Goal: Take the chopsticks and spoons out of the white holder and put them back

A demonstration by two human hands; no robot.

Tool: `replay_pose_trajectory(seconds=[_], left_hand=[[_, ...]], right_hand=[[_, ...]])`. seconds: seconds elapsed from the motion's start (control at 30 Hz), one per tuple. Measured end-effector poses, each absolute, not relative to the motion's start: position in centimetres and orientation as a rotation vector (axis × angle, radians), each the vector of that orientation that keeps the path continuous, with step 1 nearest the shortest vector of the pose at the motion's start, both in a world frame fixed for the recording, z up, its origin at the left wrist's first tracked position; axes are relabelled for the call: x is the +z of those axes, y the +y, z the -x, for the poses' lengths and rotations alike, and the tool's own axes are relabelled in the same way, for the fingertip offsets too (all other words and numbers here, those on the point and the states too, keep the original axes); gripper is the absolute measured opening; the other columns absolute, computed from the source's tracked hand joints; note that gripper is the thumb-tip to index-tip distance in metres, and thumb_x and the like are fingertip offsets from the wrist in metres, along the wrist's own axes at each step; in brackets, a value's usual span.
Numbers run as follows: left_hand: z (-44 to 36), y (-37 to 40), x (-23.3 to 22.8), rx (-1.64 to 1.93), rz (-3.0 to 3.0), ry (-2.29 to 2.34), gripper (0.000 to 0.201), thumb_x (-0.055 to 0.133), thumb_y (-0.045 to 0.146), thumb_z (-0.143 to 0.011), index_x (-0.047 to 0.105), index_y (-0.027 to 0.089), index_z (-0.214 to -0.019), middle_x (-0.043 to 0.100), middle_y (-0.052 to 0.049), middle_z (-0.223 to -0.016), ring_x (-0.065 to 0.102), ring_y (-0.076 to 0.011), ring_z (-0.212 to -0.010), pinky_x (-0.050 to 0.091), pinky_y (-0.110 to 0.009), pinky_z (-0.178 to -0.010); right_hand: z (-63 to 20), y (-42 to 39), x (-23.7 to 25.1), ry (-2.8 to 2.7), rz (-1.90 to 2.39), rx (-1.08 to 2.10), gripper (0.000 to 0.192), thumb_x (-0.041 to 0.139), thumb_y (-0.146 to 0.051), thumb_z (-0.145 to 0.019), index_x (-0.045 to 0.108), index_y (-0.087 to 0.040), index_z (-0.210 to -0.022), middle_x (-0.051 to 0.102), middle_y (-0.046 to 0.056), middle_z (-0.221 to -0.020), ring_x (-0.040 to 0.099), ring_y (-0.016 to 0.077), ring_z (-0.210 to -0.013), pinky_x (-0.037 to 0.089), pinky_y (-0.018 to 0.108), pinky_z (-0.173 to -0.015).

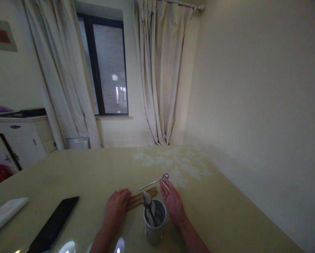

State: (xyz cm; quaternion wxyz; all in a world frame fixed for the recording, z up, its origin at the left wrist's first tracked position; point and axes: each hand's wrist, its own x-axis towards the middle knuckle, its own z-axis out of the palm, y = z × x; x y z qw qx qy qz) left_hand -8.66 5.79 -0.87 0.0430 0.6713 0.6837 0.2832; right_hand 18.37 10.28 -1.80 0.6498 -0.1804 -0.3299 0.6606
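Chopsticks (pixel 134 202) are laid in a bunch on the table (pixel 94 167), just past the cup (pixel 153 234) in which spoons (pixel 146 199) are stood. Their left end is covered by the left hand (pixel 117 202), with its fingers bent over them; whether the bunch is gripped or only touched cannot be told. The right hand (pixel 173 202) is held by the other end, its fingers stretched out with a small gap between them. Their tips are set right at the round end of a long, thin ladle (pixel 166 175) on the far side, but whether it is held cannot be told. It looks as if the bunch is being made neat. For that, a soft push from both ends would be needed, and the cup should not be bumped by the right arm. Plenty of open room is left on the far side and to the right, up to the wall (pixel 252 116). On the left, room is taken up by a black flat thing (pixel 54 223) and a white slab (pixel 7 213).
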Motion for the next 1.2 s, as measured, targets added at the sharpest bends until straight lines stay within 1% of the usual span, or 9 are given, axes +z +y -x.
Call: replay_pose_trajectory(seconds=[0.13,0.3,0.43,0.6,0.7,0.8,0.93,1.07,1.2], left_hand=[[7.4,5.9,-0.8,1.025,-2.101,2.038,0.039,0.049,0.028,-0.099,0.075,0.027,-0.129,0.077,-0.007,-0.131,0.069,-0.0266,-0.124,0.051,-0.043,-0.111],[5.7,5.5,0.2,0.981,-2.208,1.89,0.041,0.048,0.021,-0.097,0.078,0.028,-0.124,0.081,-0.007,-0.118,0.073,-0.0268,-0.112,0.055,-0.042,-0.103],[6.2,5.6,0.5,1.046,-2.136,1.908,0.045,0.044,0.014,-0.091,0.081,0.027,-0.115,0.081,-0.007,-0.113,0.073,-0.0259,-0.109,0.056,-0.041,-0.101],[8.7,6.4,-0.1,1.288,-1.861,1.926,0.04,0.044,0.034,-0.096,0.082,0.024,-0.102,0.082,-0.008,-0.108,0.076,-0.0267,-0.103,0.059,-0.04,-0.099],[10.0,6.6,-0.3,1.33,-1.738,1.953,0.041,0.046,0.043,-0.094,0.081,0.023,-0.099,0.084,-0.008,-0.108,0.077,-0.0285,-0.104,0.059,-0.042,-0.099],[10.8,6.6,-0.5,1.258,-1.694,2.022,0.04,0.047,0.042,-0.093,0.081,0.023,-0.099,0.084,-0.008,-0.109,0.077,-0.0289,-0.106,0.058,-0.042,-0.101],[10.9,6.3,-0.7,1.041,-1.759,2.077,0.038,0.045,0.034,-0.095,0.081,0.024,-0.101,0.084,-0.006,-0.109,0.076,-0.0262,-0.106,0.056,-0.038,-0.1],[10.5,6.0,-0.6,0.911,-1.888,2.177,0.038,0.044,0.027,-0.098,0.081,0.025,-0.106,0.082,-0.006,-0.113,0.073,-0.0268,-0.109,0.052,-0.04,-0.102],[10.1,5.9,-0.2,0.808,-1.936,2.213,0.039,0.042,0.023,-0.101,0.081,0.026,-0.109,0.08,-0.007,-0.115,0.071,-0.0261,-0.109,0.051,-0.039,-0.101]], right_hand=[[-17.8,9.5,-1.1,-0.767,0.397,1.532,0.046,0.085,-0.057,-0.081,0.082,-0.029,-0.118,0.069,0.007,-0.146,0.062,0.0318,-0.138,0.033,0.054,-0.128],[-17.1,8.3,0.1,-0.784,0.386,1.603,0.052,0.081,-0.06,-0.084,0.079,-0.026,-0.123,0.066,0.01,-0.149,0.058,0.0321,-0.142,0.028,0.053,-0.13],[-17.0,8.4,0.1,-0.765,0.448,1.667,0.063,0.083,-0.067,-0.079,0.078,-0.023,-0.124,0.066,0.013,-0.149,0.059,0.034,-0.141,0.029,0.054,-0.128],[-18.3,8.2,1.0,-0.923,0.543,1.656,0.08,0.07,-0.085,-0.078,0.079,-0.02,-0.123,0.067,0.019,-0.147,0.061,0.0384,-0.136,0.032,0.06,-0.123],[-19.4,6.9,2.9,-1.141,0.573,1.491,0.077,0.058,-0.086,-0.086,0.078,-0.024,-0.126,0.069,0.017,-0.145,0.058,0.0374,-0.139,0.031,0.058,-0.124],[-20.1,5.3,5.1,-1.446,0.563,1.353,0.072,0.055,-0.083,-0.09,0.081,-0.024,-0.122,0.069,0.016,-0.144,0.055,0.0386,-0.141,0.028,0.055,-0.126],[-20.1,4.3,6.8,-1.597,0.518,1.352,0.075,0.049,-0.087,-0.089,0.085,-0.025,-0.113,0.07,0.016,-0.143,0.052,0.0411,-0.144,0.025,0.056,-0.127],[-19.9,4.3,6.9,-1.641,0.483,1.407,0.077,0.044,-0.087,-0.091,0.085,-0.026,-0.113,0.068,0.015,-0.145,0.055,0.0412,-0.14,0.033,0.057,-0.121],[-19.9,4.2,6.9,-1.69,0.479,1.421,0.077,0.044,-0.086,-0.091,0.085,-0.025,-0.114,0.071,0.016,-0.135,0.062,0.04,-0.129,0.04,0.055,-0.116]])
